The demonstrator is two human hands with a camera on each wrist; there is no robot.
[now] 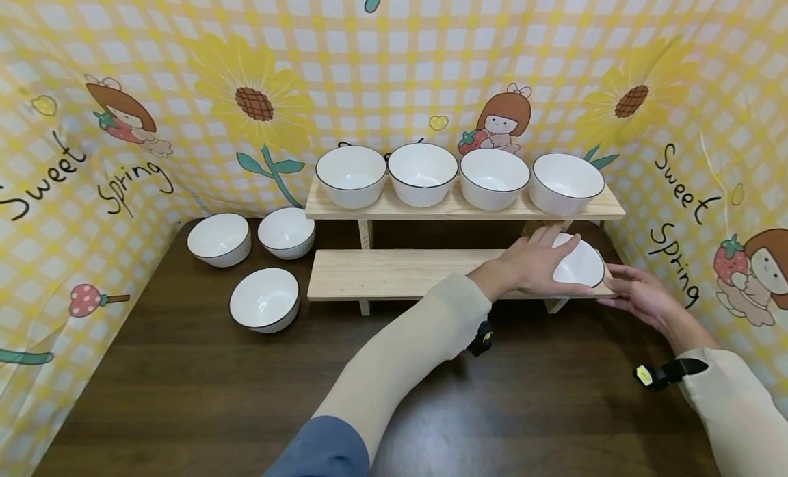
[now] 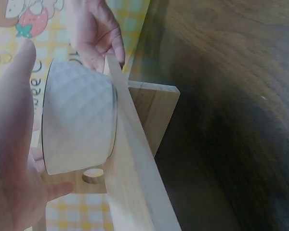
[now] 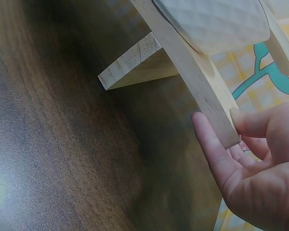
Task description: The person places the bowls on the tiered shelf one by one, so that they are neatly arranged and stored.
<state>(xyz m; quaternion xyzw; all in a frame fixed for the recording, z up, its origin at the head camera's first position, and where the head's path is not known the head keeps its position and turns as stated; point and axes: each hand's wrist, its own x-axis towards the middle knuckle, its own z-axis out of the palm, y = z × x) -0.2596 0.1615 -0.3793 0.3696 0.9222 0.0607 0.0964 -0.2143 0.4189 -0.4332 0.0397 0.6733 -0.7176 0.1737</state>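
Observation:
A white bowl with a dark rim stands upright at the right end of the lower board of a wooden two-tier shelf. Over it my left hand is spread, its fingers fairly straight. In the left wrist view the thumb stands apart from the textured side of the bowl. Some left fingertips are hidden behind the bowl, so contact there is unclear. My right hand pinches the right end of the lower board, thumb on top and a finger along the front edge.
Along the upper board stands a row of similar bowls. Three more bowls sit on the dark table left of the shelf: one at far left, one beside the shelf, one nearer. Checked yellow cloth surrounds the table.

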